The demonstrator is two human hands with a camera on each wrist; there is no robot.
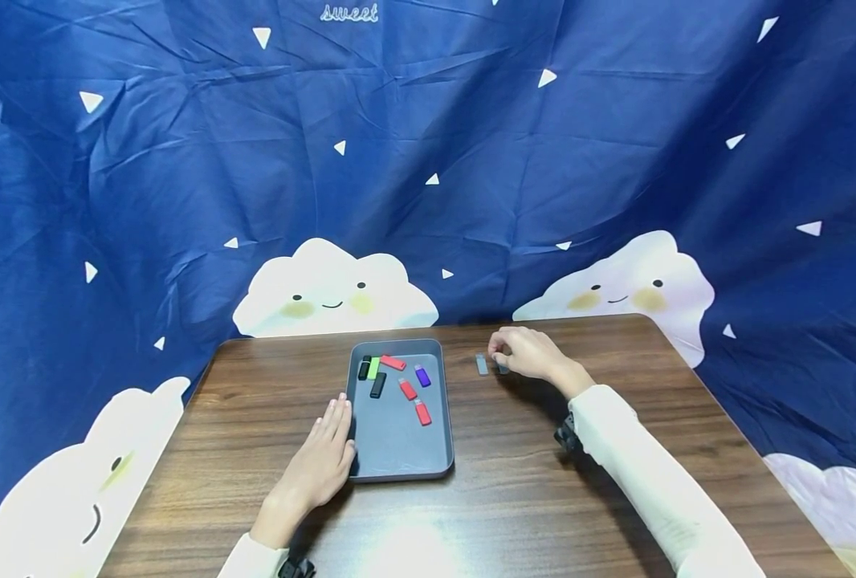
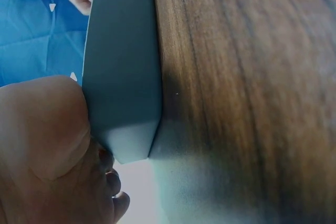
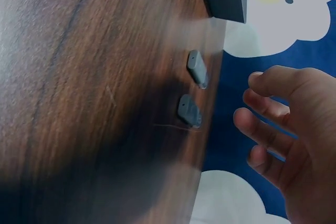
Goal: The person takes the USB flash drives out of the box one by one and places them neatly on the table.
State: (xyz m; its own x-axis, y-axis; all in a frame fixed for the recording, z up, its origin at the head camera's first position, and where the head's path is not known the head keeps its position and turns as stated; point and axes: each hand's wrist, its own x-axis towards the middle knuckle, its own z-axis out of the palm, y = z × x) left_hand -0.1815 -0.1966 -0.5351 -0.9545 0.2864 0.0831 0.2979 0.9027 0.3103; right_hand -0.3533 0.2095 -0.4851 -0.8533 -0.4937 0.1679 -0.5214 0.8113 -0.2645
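My left hand (image 1: 319,461) rests against the left wall of a grey tray (image 1: 399,457), its fingers straight along the rim. In the left wrist view the hand (image 2: 42,135) presses close to the tray's outer wall (image 2: 123,72). Two small grey USB sticks (image 3: 197,69) lie side by side on the table, right of the tray. Over them hovers my right hand (image 1: 535,353), fingers loosely bent with nothing between them, as the right wrist view confirms. It partly covers the right-hand grey stick (image 1: 503,369) in the head view.
Inside the tray lie several USB sticks: red (image 1: 423,413), purple (image 1: 422,376), green (image 1: 373,368) and black (image 1: 378,385). The brown wooden table (image 1: 529,506) ends at a blue curtain (image 1: 471,144) with white clouds behind it.
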